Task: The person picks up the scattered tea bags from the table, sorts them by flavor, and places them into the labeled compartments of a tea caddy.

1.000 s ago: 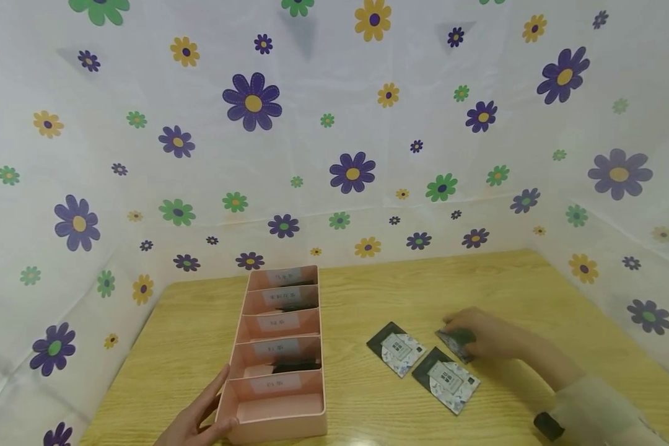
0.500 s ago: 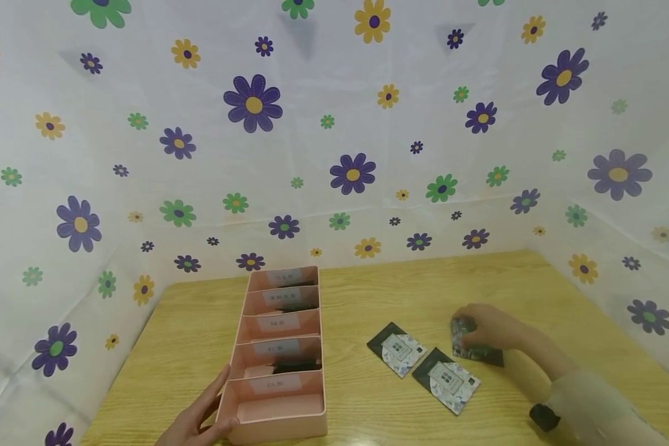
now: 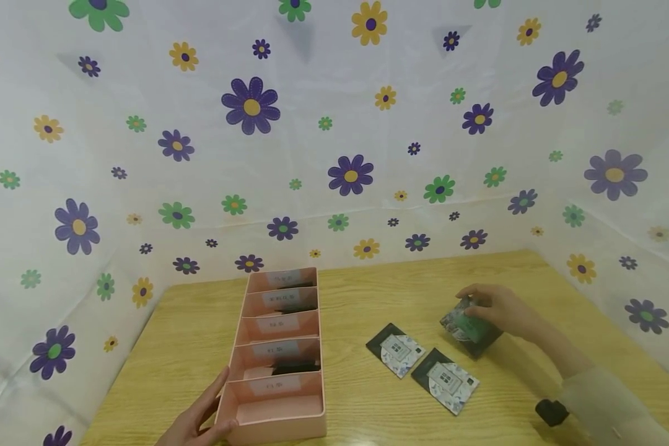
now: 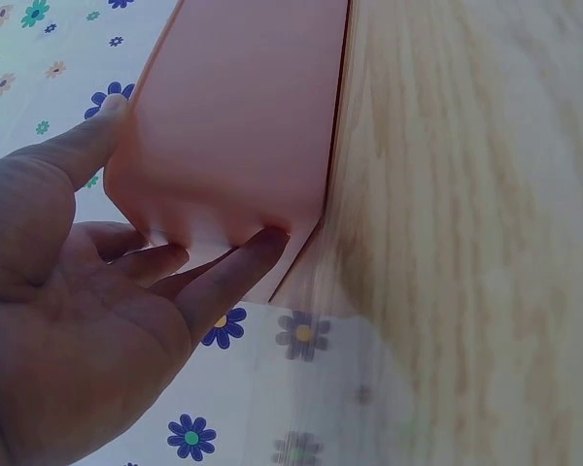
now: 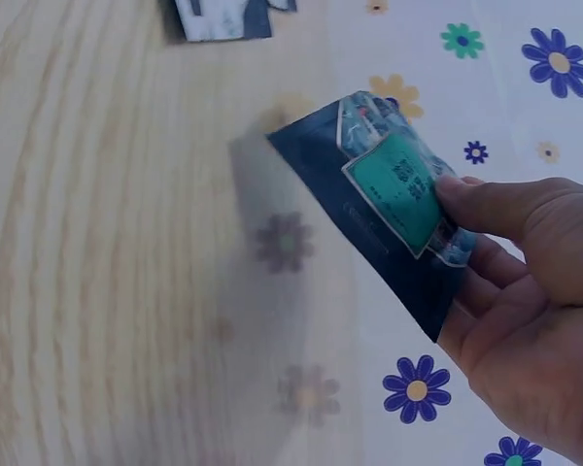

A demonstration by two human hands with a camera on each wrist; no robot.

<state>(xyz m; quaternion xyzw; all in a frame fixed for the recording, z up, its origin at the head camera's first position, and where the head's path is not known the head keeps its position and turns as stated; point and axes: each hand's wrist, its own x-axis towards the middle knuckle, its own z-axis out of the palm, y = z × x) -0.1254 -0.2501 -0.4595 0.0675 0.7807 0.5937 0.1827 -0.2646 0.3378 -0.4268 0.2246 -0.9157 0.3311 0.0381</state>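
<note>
The dark packet (image 5: 379, 218) sits in the right grip (image 5: 539, 291), which is clamped on it, thumb on the printed face beside the green label (image 5: 394, 184) and fingers behind. It is tilted and looks raised off the bench (image 3: 379, 291), its shadow falling below. It should be light, thin and bendy, with perhaps a slick skin; a pinch at one edge, away from the middle, ought to hold it without creasing. Its plain dark end points nearer the person and rightward, under the grip, and its patterned end points far left; tilt foreshortens it, but the long axis probably runs between those ends. Left of the right grip and nearer the person lies one patterned packet (image 3: 446, 380); farther left, just beside it, lies a second packet (image 3: 396, 350). Both lie flat, dark ends pointing far left, long axes slanting. Well left of the right grip stands the pink divided box (image 3: 279, 427), something dark (image 3: 295, 367) in its second compartment from the near end. The left grip (image 4: 97, 320) is spread round its near left corner, thumb and fingertips against the walls.
</note>
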